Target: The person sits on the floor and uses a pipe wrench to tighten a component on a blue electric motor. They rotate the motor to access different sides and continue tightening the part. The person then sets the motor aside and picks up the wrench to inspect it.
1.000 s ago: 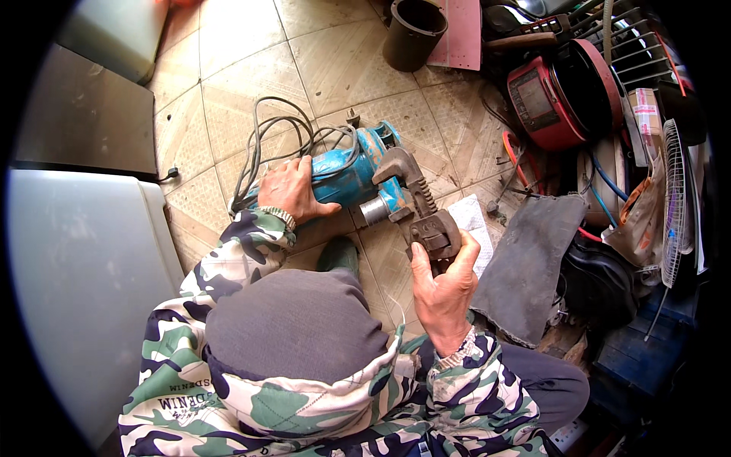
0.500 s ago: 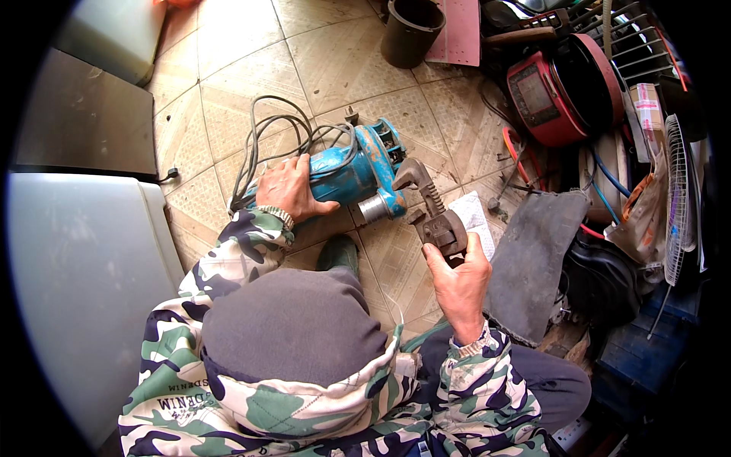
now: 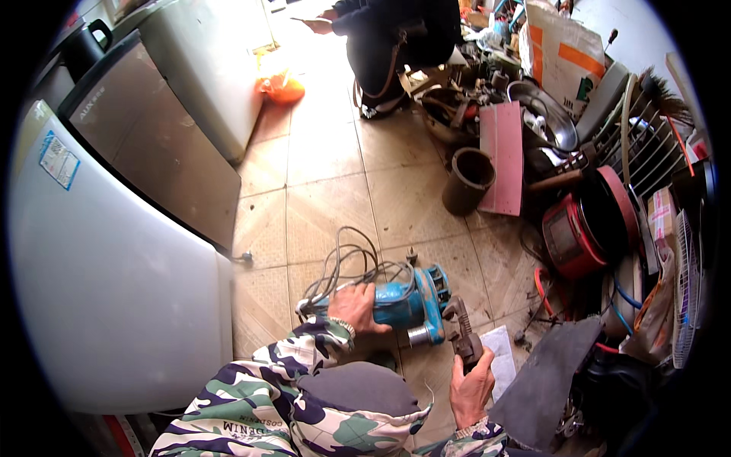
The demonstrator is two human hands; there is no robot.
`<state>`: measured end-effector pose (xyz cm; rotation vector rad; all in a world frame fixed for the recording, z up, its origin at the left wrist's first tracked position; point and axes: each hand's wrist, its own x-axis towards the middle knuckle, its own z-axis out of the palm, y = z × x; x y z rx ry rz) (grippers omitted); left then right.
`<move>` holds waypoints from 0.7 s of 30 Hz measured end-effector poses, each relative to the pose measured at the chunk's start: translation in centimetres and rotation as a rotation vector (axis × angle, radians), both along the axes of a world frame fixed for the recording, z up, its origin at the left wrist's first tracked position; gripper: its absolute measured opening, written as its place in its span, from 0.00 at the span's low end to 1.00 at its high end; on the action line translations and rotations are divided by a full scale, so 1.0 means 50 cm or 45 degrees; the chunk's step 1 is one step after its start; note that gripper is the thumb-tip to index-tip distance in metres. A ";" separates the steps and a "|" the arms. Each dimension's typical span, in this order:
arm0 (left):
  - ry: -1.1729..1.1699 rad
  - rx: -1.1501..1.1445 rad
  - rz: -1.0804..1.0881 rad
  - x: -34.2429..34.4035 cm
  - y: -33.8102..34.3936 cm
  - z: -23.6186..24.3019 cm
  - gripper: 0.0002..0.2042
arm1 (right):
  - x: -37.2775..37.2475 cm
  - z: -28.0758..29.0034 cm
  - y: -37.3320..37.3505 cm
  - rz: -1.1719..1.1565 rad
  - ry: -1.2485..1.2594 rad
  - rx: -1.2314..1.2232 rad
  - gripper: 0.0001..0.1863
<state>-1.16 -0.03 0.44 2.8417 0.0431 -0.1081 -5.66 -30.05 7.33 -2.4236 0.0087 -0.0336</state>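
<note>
A blue, rust-marked electric pump (image 3: pixel 402 305) lies on its side on the tiles, with a loop of dark cable (image 3: pixel 350 247) over it and a silver outlet (image 3: pixel 419 336) toward me. My left hand (image 3: pixel 352 308) grips the pump's left part and cable, thumb along the body. My right hand (image 3: pixel 472 387) holds a rusty pipe wrench (image 3: pixel 464 329) by its lower part, its jaw just right of the pump's blue end, apparently not around it. A white paper (image 3: pixel 502 363) lies beside that hand.
Pale appliances (image 3: pixel 122 289) line the left. A person in dark clothing (image 3: pixel 396 42) is at the top, near an orange bag (image 3: pixel 279 80). At right are a dark cylinder (image 3: pixel 466 183), pink board (image 3: pixel 502 137), red cooker (image 3: pixel 571 236), grey mat (image 3: pixel 548 381) and piled clutter.
The view has tilted up, bringing the other person into sight. The wrench has moved right, away from the pump's outlet; my left hand still grips the pump.
</note>
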 end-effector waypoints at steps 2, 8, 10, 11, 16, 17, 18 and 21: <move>-0.016 0.007 -0.018 0.001 0.001 0.009 0.43 | 0.007 -0.006 0.000 0.061 -0.028 -0.084 0.24; 0.060 0.027 0.009 0.002 -0.018 0.027 0.47 | 0.014 -0.012 -0.006 0.116 -0.047 -0.160 0.17; 0.113 0.042 0.059 -0.006 -0.013 0.011 0.46 | 0.020 -0.026 -0.004 0.063 0.047 -0.101 0.17; 0.036 0.022 0.046 -0.014 -0.014 0.000 0.48 | 0.022 -0.050 -0.014 0.063 0.046 -0.041 0.18; 0.011 0.099 -0.032 -0.005 -0.051 -0.008 0.51 | 0.022 -0.025 -0.043 -0.081 0.168 0.100 0.18; 0.029 0.121 -0.022 -0.010 -0.056 -0.016 0.51 | 0.021 -0.028 -0.047 -0.065 0.185 0.081 0.19; 0.062 0.217 0.048 -0.041 -0.013 -0.009 0.50 | 0.021 -0.056 -0.012 0.016 0.219 0.131 0.19; 0.158 0.171 0.034 -0.024 -0.052 0.018 0.49 | 0.012 -0.038 -0.027 -0.022 0.232 0.043 0.21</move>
